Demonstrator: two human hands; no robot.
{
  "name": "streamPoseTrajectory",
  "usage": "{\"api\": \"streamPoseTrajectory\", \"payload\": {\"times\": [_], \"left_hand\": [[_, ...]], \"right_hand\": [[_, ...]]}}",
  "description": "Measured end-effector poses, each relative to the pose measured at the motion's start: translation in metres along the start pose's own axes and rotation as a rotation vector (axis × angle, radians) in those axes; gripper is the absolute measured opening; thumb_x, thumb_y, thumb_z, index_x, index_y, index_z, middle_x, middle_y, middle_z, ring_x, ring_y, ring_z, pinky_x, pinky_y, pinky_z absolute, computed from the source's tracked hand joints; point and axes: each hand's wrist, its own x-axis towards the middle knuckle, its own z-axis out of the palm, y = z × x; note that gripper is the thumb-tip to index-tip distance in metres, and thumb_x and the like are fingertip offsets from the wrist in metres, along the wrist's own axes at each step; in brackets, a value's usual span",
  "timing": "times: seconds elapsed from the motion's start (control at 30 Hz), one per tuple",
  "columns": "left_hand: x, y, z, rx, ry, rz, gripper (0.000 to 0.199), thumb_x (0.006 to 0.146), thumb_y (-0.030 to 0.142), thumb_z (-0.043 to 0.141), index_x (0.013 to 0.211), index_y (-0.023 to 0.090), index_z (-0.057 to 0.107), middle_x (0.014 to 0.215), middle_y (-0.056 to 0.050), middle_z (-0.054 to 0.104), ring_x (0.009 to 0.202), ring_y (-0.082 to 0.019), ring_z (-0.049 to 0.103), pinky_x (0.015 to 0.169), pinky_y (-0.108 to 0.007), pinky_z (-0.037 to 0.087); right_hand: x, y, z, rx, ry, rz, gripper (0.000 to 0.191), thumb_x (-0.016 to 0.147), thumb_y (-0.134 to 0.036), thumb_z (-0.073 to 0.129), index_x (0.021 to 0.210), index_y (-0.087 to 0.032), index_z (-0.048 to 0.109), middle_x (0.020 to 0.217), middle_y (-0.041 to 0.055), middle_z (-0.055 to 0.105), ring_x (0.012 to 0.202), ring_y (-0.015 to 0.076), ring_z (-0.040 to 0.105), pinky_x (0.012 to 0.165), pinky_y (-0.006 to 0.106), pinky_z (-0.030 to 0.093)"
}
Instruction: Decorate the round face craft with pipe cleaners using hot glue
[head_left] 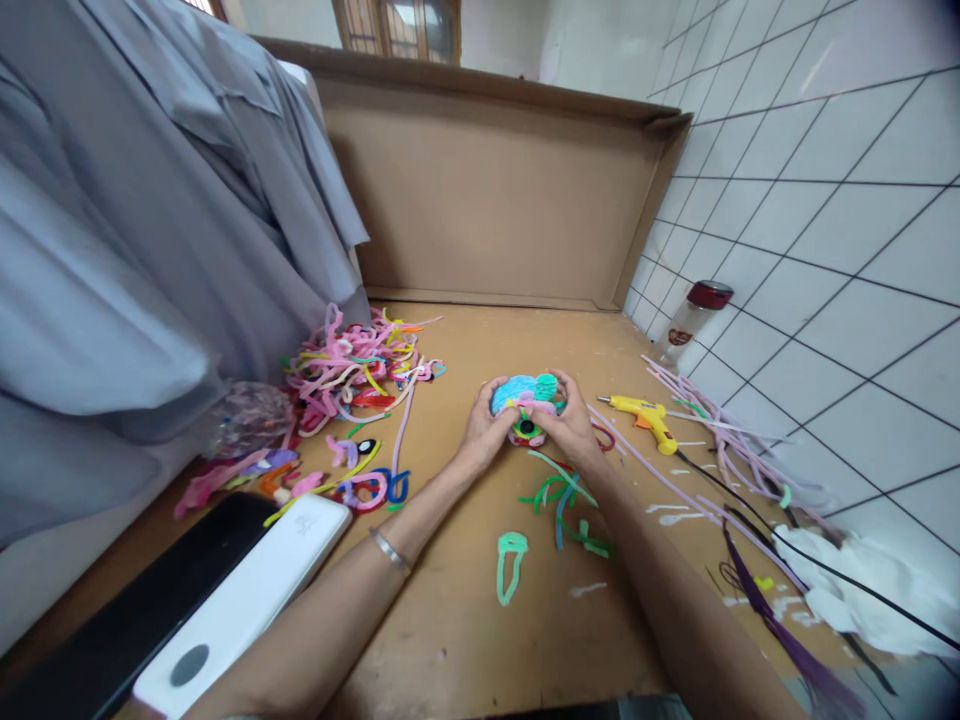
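Far left, grey cloth (135, 200) hangs beside a tangled pile (345, 370) of mostly pink stems, with a plastic bag (251, 415) just nearer; small loose shapes, including a blue loop (397, 487), lie on the near side of the pile. Near left, a black slab (142, 600) and a white slab (247, 600) sit side by side. Mid-scene, above the table (450, 620) or resting on it, can't tell which, is the piece (514, 388): blue and green fuzzy coils on the far side, pink and yellow trim, one black eye on the near side. Left hand (484, 425) grips its left side and right hand (571, 415) its right, thumbs pressing in near the eye, fingers curled round behind. Looks well along: main body formed, coils and eye in place; whether they're fixed or just held, can't tell. A green loop (511, 568) and green strips (555, 495) lie apart on the near side, unattached. Right of the hands, a yellow glue gun (641, 408) lies within easy reach, nozzle pointing left; farther right, lilac stems (720, 425), a jar (686, 325) and white fabric (847, 580). Edges: cloth and pile limit the left, a cardboard wall (495, 190) closes the far side, tiles (810, 200) the right. Most room is far of the hands and near left of the green loop; the right forearm passes close to the strips, and the gun's cord crosses the near right.
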Motion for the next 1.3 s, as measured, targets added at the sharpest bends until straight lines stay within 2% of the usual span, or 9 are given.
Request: {"api": "streamPoseTrajectory", "payload": {"times": [0.1,0.27,0.4,0.63,0.83,0.9,1.07,1.2,1.3], "left_hand": [[0.001,0.0,0.0,-0.067,0.01,-0.028,0.053,0.064,0.028,0.063,0.116,0.018,0.056,0.11,-0.007,0.064,0.103,-0.024,0.059,0.095,-0.037,0.047],[0.002,-0.004,-0.001,-0.12,0.047,-0.036,0.049,0.064,0.028,0.064,0.112,0.018,0.058,0.106,-0.005,0.065,0.099,-0.023,0.06,0.091,-0.035,0.048],[0.005,-0.007,-0.003,-0.164,0.104,-0.062,0.045,0.064,0.03,0.066,0.107,0.019,0.06,0.108,-0.005,0.067,0.102,-0.023,0.061,0.093,-0.035,0.047],[0.018,-0.013,-0.01,-0.337,0.161,-0.161,0.038,0.061,0.031,0.063,0.096,0.018,0.06,0.092,-0.001,0.067,0.088,-0.019,0.062,0.081,-0.03,0.048],[0.024,-0.015,-0.016,-0.443,0.142,-0.218,0.036,0.058,0.029,0.065,0.091,0.017,0.059,0.081,0.001,0.065,0.076,-0.016,0.059,0.072,-0.027,0.046],[0.023,-0.014,-0.016,-0.46,0.112,-0.228,0.037,0.058,0.029,0.066,0.092,0.017,0.06,0.083,0.001,0.067,0.077,-0.016,0.06,0.073,-0.027,0.047],[0.015,-0.012,-0.008,-0.496,0.031,-0.227,0.041,0.059,0.028,0.067,0.098,0.017,0.063,0.091,-0.002,0.07,0.087,-0.02,0.064,0.082,-0.031,0.049],[0.011,-0.013,-0.004,-0.456,0.006,-0.206,0.042,0.061,0.027,0.065,0.102,0.018,0.064,0.099,-0.003,0.071,0.095,-0.022,0.064,0.088,-0.033,0.048],[0.011,-0.015,-0.005,-0.407,-0.002,-0.178,0.043,0.063,0.028,0.063,0.104,0.018,0.063,0.104,-0.005,0.071,0.101,-0.024,0.063,0.093,-0.035,0.047]], "right_hand": [[0.003,-0.003,-0.004,0.018,0.106,-0.057,0.056,0.062,-0.038,0.074,0.114,-0.021,0.059,0.117,0.0098,0.065,0.11,0.0261,0.06,0.098,0.043,0.047],[0.007,-0.004,-0.011,0.021,0.442,-0.052,0.029,0.073,-0.041,0.055,0.088,-0.018,0.063,0.089,0.0072,0.067,0.088,0.0216,0.061,0.086,0.039,0.049],[0.003,-0.002,-0.009,-0.009,0.516,-0.025,0.025,0.072,-0.039,0.05,0.082,-0.019,0.061,0.079,0.0047,0.065,0.08,0.0208,0.059,0.08,0.036,0.047],[0.0,0.011,-0.001,-0.002,0.415,0.045,0.025,0.072,-0.041,0.052,0.084,-0.021,0.06,0.08,0.0041,0.067,0.081,0.0212,0.062,0.08,0.036,0.048],[0.0,0.026,0.009,0.17,0.147,0.231,0.026,0.062,-0.044,0.064,0.075,-0.022,0.063,0.077,0.0015,0.069,0.081,0.0233,0.063,0.079,0.036,0.048],[0.0,0.025,0.011,0.241,0.085,0.233,0.028,0.059,-0.044,0.068,0.074,-0.022,0.062,0.075,0.0002,0.068,0.082,0.0233,0.063,0.079,0.035,0.047],[0.0,0.011,0.007,0.33,0.079,0.23,0.031,0.06,-0.045,0.074,0.072,-0.022,0.057,0.067,-0.0035,0.062,0.071,0.0178,0.059,0.069,0.03,0.046],[-0.001,0.005,0.004,0.426,-0.004,0.259,0.039,0.055,-0.042,0.083,0.075,-0.022,0.056,0.067,-0.0038,0.063,0.064,0.0152,0.059,0.064,0.029,0.047],[-0.001,0.008,0.006,0.41,0.012,0.244,0.046,0.051,-0.041,0.086,0.077,-0.023,0.054,0.067,-0.004,0.064,0.063,0.0161,0.061,0.063,0.029,0.05]]}}
